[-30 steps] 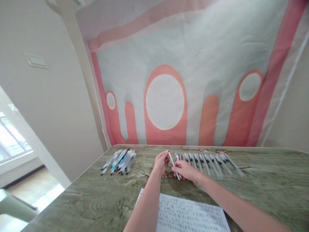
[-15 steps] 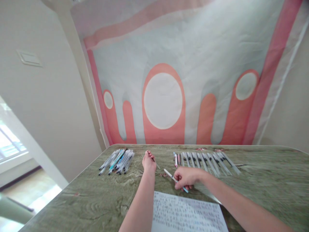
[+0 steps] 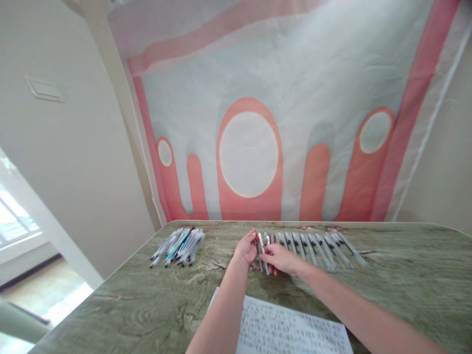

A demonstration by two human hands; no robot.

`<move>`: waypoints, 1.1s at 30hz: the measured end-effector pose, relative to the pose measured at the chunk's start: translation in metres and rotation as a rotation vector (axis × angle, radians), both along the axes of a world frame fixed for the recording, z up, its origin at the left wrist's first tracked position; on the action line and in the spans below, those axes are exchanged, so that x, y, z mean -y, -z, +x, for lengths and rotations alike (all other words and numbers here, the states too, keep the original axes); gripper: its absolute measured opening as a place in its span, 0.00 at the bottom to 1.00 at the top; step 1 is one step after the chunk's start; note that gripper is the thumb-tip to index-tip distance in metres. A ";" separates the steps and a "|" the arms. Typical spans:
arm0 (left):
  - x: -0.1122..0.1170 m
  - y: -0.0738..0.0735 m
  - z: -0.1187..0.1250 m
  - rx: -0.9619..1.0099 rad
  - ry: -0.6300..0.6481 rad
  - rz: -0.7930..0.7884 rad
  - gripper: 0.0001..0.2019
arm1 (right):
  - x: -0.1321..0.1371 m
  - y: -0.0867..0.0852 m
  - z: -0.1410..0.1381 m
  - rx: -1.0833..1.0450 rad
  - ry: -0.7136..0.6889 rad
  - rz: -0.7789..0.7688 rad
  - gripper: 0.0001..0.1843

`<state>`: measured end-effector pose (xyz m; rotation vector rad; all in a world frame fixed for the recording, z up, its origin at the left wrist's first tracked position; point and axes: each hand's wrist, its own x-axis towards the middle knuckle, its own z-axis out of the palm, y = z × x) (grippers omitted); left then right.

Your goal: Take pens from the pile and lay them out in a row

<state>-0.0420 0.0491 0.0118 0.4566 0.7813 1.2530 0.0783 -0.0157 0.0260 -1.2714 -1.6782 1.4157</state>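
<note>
My right hand (image 3: 278, 257) is closed on a white and light-blue pen (image 3: 262, 246), which stands nearly upright in view at the left end of a row of pens (image 3: 313, 246). Close on its left, my left hand (image 3: 248, 247) has its fingers curled round a thin dark pen (image 3: 258, 253), partly hidden by the fingers. Clear-barrelled pens with dark grips make up most of the row, lying side by side. A pink-and-white pen and a reddish one lie at its left end, partly behind my right hand.
A loose bundle of pens (image 3: 180, 247), one of them turquoise, lies at the left of the wood-grain table (image 3: 155, 305). A sheet of handwritten paper (image 3: 291, 327) lies at the near edge, partly under my forearms. Behind the table hangs a pink and grey patterned backdrop (image 3: 295, 98).
My right hand has moved up and left, turning the white pen from slanted to nearly upright. My left hand has come right with its pen, beside it. The paper has shifted slightly.
</note>
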 end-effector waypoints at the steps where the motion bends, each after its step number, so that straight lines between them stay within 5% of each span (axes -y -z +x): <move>1: 0.000 0.000 0.001 0.005 0.009 -0.001 0.07 | 0.001 0.000 -0.001 0.006 0.002 -0.005 0.11; 7: 0.001 0.002 0.002 0.032 0.036 0.014 0.06 | 0.000 0.006 -0.005 -0.008 0.160 0.080 0.11; 16: 0.009 -0.008 0.006 0.009 0.073 0.041 0.04 | -0.001 0.013 -0.006 -0.044 0.091 0.054 0.11; 24: 0.015 -0.009 -0.003 -0.310 0.317 0.203 0.11 | -0.002 0.009 -0.004 0.007 0.121 0.065 0.13; 29: 0.007 -0.005 -0.015 -0.596 0.102 0.228 0.12 | 0.003 0.007 -0.005 0.086 -0.019 0.031 0.18; 33: -0.001 0.005 -0.018 -0.917 0.062 0.229 0.14 | 0.008 0.008 -0.004 0.178 -0.185 0.044 0.17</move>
